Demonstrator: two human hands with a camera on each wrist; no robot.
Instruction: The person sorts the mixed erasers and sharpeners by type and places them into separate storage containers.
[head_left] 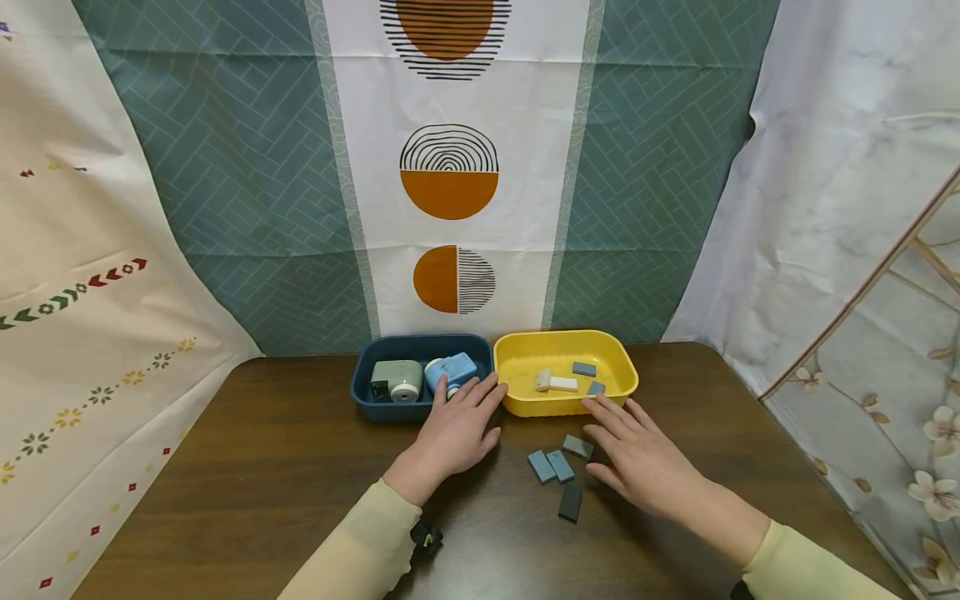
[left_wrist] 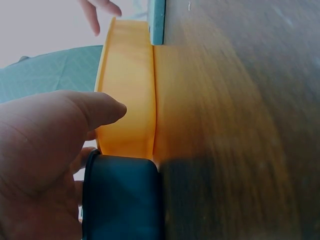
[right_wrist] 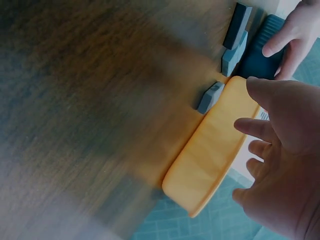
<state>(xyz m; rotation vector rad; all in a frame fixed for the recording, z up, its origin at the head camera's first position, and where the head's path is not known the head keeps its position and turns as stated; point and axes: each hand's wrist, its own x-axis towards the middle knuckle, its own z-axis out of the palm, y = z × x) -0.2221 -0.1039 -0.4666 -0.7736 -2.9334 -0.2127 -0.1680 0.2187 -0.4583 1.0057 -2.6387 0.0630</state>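
Note:
My left hand (head_left: 457,427) reaches over the right front of a dark blue tray (head_left: 431,412), fingers extended toward where it meets a yellow tray (head_left: 540,407). A boxy green object (head_left: 397,375) with a round white part and a boxy light blue object (head_left: 455,367) lie in the blue tray. Spread fingers of my right hand (head_left: 645,461) are at the yellow tray's front right rim. Inside that tray lie a white block (head_left: 563,384), a cream block (head_left: 543,380) and blue-grey blocks (head_left: 584,369). Neither hand grips anything.
In front of the yellow tray, flat blocks lie on the brown table (head_left: 247,492): two blue-grey blocks (head_left: 542,467) side by side, a grey-green block (head_left: 578,447) and a dark block (head_left: 570,503). A patterned curtain (head_left: 300,283) hangs behind the trays.

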